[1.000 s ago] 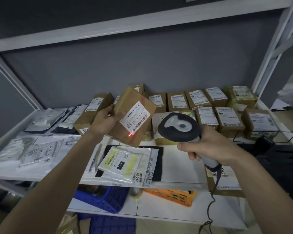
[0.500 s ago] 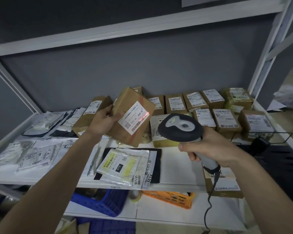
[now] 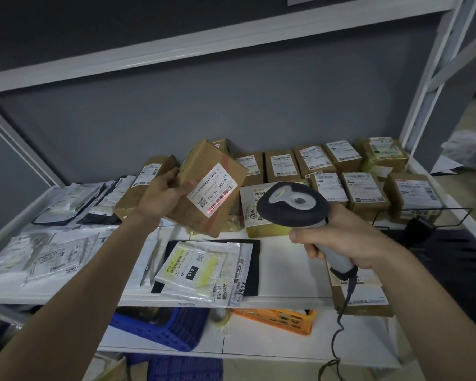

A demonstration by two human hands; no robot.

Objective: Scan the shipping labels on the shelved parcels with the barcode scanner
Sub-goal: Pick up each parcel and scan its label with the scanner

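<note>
A red scan line crosses the label (image 3: 213,190) of a tilted box (image 3: 207,185) at frame centre, gripped by the left hand (image 3: 164,191) above the shelf (image 3: 286,270). The right hand (image 3: 338,237), centre right, grips the scanner (image 3: 294,206) aimed at it; parcels (image 3: 366,188) line the back.

Both bare forearms reach forward from the near edge, the left from the near left, the right from the near right. The left hand (image 3: 164,192) is raised farther out, palm turned rightward, thumb and fingers wrapped round the left edge of a tilted box (image 3: 204,185), holding it clear of the shelf. The right hand (image 3: 338,237) sits nearer and lower, wrist roughly level, fingers curled tight round the grip of the scanner (image 3: 294,207), thumb on the left side, knuckles facing up.
</note>
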